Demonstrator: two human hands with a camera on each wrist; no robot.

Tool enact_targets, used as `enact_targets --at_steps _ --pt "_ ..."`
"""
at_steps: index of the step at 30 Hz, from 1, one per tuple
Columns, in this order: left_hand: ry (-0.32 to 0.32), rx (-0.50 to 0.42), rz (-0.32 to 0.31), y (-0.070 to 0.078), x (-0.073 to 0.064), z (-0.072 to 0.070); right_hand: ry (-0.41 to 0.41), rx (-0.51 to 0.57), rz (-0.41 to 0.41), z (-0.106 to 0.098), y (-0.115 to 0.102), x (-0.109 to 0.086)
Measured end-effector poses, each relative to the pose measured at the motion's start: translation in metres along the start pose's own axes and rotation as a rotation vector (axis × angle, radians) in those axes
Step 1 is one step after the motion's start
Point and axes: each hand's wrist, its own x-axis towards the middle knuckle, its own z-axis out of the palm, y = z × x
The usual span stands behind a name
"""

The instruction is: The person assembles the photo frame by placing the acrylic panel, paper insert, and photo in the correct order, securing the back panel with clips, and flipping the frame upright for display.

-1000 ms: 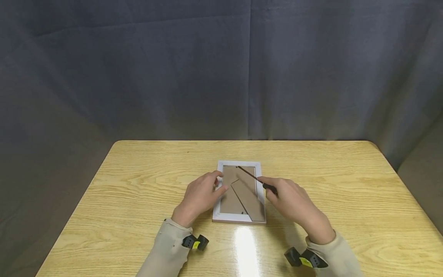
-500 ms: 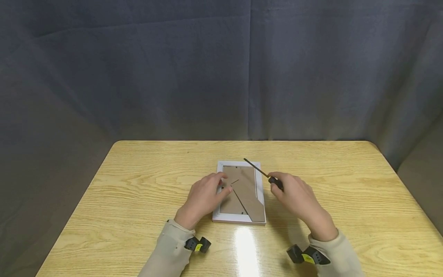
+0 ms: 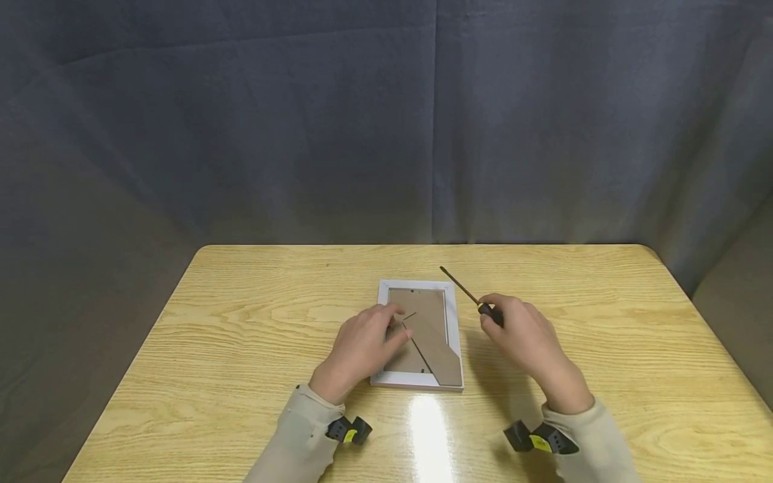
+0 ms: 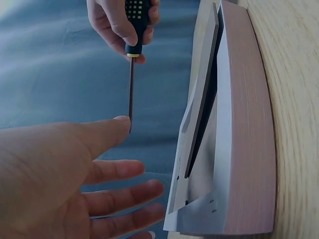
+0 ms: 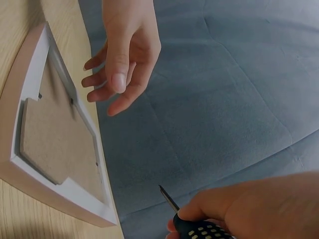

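A picture frame (image 3: 417,380) with a white border lies face down on the table, its brown backing board (image 3: 430,315) showing. On that board a stand flap slants down to the lower right corner. Small dark tabs (image 5: 72,101) show along the inner edge. Over the frame's left side hovers my left hand (image 3: 361,343), fingers loosely bent, holding nothing. My right hand (image 3: 524,337) grips a screwdriver (image 3: 461,286) by its black handle with yellow dots (image 5: 203,231). The shaft points up and left, in the air right of the frame.
The frame rests on a light wooden table (image 3: 253,302), with wood surface on every side. A dark grey-blue curtain (image 3: 326,134) hangs behind the table and along its sides. Light reflects off the tabletop (image 3: 430,436) below the frame.
My right hand has drawn the screwdriver away from the frame's top edge, up and to the right. The left hand has shifted slightly right over the frame, which stays put.
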Motion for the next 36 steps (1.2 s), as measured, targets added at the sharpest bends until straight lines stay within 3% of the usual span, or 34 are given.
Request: enact_targets --at_steps 36 --pt "-0.019 0.011 0.047 0.009 -0.002 0.004 -0.008 0.030 0.069 0.006 0.033 0.013"
